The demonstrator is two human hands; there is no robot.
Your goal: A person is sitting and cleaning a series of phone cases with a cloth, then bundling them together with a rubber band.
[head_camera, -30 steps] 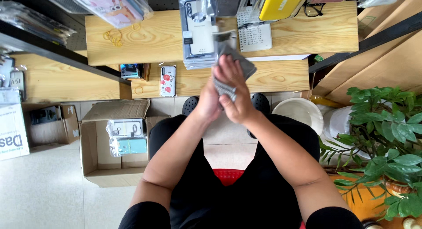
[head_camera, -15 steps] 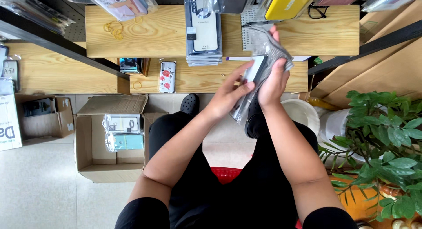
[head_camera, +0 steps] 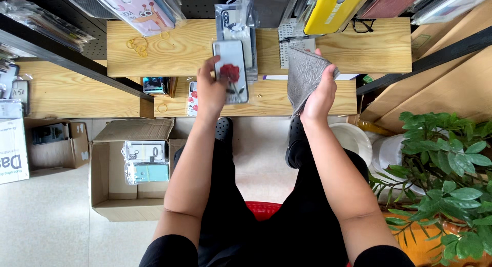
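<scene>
- Phone case (head_camera: pixel 231 71) stood long axis up-down, top toward the wooden shelf (head_camera: pixel 174 47), red rose print on white.
- Left hand (head_camera: pixel 211 93) pinched its lower edge.
- Right hand (head_camera: pixel 320 95) clutched a grey cloth (head_camera: pixel 303 77) just right of it.

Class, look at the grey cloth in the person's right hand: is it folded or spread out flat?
Folded. The cloth hangs doubled over the right hand, its edges layered, rather than opened flat. The left hand holds a phone case.

The left hand (head_camera: pixel 210 93) holds a phone case (head_camera: pixel 231 71) with a red rose. At three o'clock from it, the right hand (head_camera: pixel 319 95) holds a grey cloth (head_camera: pixel 303 77).
</scene>
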